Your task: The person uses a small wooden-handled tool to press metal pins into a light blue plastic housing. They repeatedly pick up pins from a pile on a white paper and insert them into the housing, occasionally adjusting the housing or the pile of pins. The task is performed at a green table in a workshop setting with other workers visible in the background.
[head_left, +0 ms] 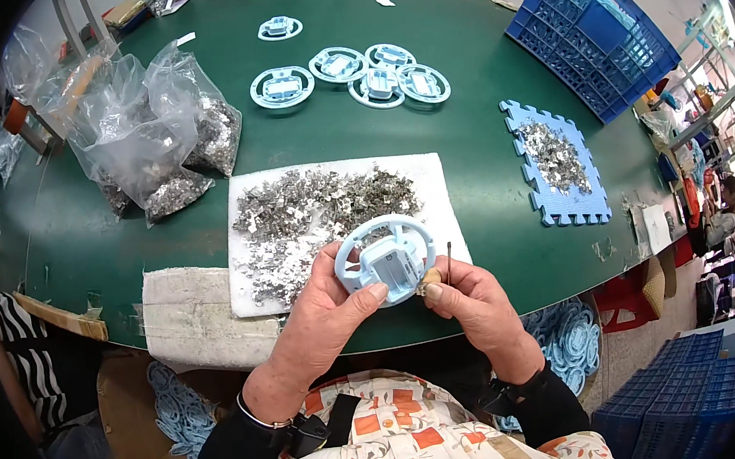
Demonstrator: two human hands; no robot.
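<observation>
My left hand [326, 307] is closed on a light blue plastic toy steering wheel [371, 254], with the thumb on its lower rim. The wheel is tilted up, showing a rectangular recess in its hub. At the wheel's right edge, my right hand [477, 303] is closed with thumb and finger pinched together. A thin dark rod-like tool [449, 257] stands up from its fingers. Something small and brownish shows at the fingertips, too small to name. Under the wheel lies a white foam sheet [428, 172] covered with small metal clips [296, 209].
Several blue wheels [283, 88] lie farther back on the green table [190, 302]. Bags of metal parts [149, 135] stand left. A blue foam mat [549, 205] with clips and a blue crate [595, 30] are right. More blue wheels [567, 339] lie below the table edge.
</observation>
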